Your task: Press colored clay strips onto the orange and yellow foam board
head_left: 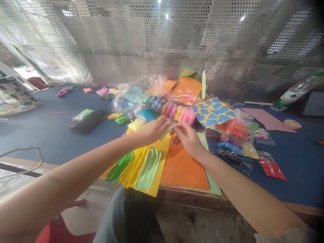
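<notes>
My left hand [155, 130] and my right hand [186, 135] meet above the middle of the table, fingers pinched together. Between their fingertips is a small pale green piece [167, 131], partly hidden; whether it is clay or a packet I cannot tell. Under my left forearm lies a yellow card [162, 165] bearing smeared bands of soft clay: dark green [120, 167], yellow [134, 165] and light green [149, 168]. An orange sheet [187, 165] lies below my right hand, over a pale green sheet [215, 187].
Bagged coloured clay [177, 113] sits beyond my hands, with more packets [234, 138] at right. A blue-patterned yellow card [214, 112] leans there. A dark slab [91, 122] lies left, a plastic bottle [295, 92] far right. A perforated metal screen [162, 44] borders the back.
</notes>
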The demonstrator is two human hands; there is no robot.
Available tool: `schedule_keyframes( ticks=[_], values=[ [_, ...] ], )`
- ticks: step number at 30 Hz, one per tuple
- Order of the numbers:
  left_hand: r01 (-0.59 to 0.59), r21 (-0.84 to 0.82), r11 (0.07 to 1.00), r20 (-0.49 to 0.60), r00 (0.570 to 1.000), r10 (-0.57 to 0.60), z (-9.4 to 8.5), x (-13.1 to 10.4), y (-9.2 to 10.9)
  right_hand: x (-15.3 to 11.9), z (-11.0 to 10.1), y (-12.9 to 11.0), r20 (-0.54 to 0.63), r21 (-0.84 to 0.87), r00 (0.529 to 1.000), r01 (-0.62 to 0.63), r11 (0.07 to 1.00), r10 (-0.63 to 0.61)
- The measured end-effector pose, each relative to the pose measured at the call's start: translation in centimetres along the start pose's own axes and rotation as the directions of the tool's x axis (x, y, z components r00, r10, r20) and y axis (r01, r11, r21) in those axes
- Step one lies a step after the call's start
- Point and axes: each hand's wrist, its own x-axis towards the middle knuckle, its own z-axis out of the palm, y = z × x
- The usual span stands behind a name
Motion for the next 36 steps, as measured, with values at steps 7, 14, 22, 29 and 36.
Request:
schedule_keyframes(
  ticks=[7,14,22,29,36],
  values=[
    [0.003,-0.188,0.982,-0.055,0.998,-0.014,0.2,0.6,0.0,0.4,0.0,-0.2,0.032,0.093,0.991,-0.132,0.987,0.129],
    [-0.012,-0.187,0.982,0.001,1.000,0.013,0.5,0.7,-0.1,0.2,-0.1,-0.4,0.065,-0.006,0.996,-0.058,0.998,0.058],
    [-0.156,0.051,0.986,0.018,0.988,0.155,-0.2,0.1,0.8,-0.4,-0.5,-0.3,0.197,-0.264,0.980,0.049,0.963,0.004],
    [-0.281,0.085,0.956,0.043,0.959,0.278,-0.4,-0.7,0.0,-0.6,-0.4,-0.2,0.293,-0.348,0.955,0.057,0.936,0.051],
    [-0.175,-0.009,0.985,-0.006,0.985,0.175,-0.6,-2.5,-0.8,-0.7,-0.7,-0.1,0.367,-0.412,0.928,0.223,0.884,-0.063]
  ],
)
